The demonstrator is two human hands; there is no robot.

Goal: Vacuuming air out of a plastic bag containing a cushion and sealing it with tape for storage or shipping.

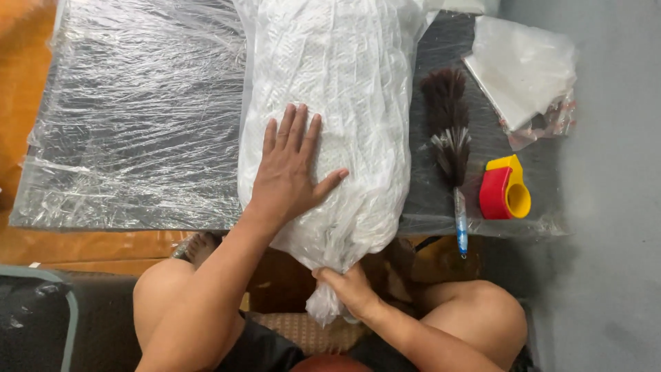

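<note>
A person packs a white bundle in clear plastic.
Left hand [289,172] lies flat on the bundle [330,117], fingers spread; right hand [348,286] pinches its gathered end; feather duster [449,138] at three o'clock.

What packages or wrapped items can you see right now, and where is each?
Large white cloth bundle in clear plastic bag: centre, left hand flat on top, right hand pinching its gathered end.
Flat white packet in clear plastic: top right.
No labels or screens visible.
</note>
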